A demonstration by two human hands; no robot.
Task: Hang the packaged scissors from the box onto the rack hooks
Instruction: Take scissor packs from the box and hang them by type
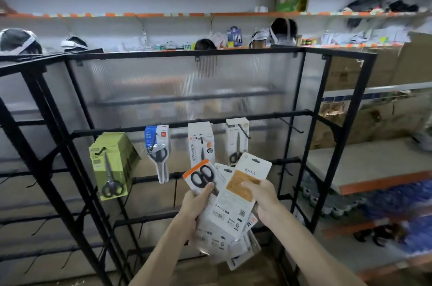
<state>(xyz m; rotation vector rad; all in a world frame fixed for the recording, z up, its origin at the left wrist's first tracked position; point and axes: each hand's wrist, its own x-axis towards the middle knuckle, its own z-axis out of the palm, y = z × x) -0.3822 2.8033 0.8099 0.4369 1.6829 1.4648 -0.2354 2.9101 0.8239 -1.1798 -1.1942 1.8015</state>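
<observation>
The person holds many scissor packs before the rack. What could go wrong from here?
1. The left hand holds a loose fan of packs; the lowest ones stick out and might slip down.
2. The orange-label pack in the right hand shows its back, so it may get hung reversed.

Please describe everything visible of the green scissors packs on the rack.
The green scissors packs are a thick stack of yellow-green cards, hung on one black hook, leftmost in the row. The front card shows scissors, black handles down. The stack hangs tilted and fanned. Only the hook is seen touching it.
</observation>
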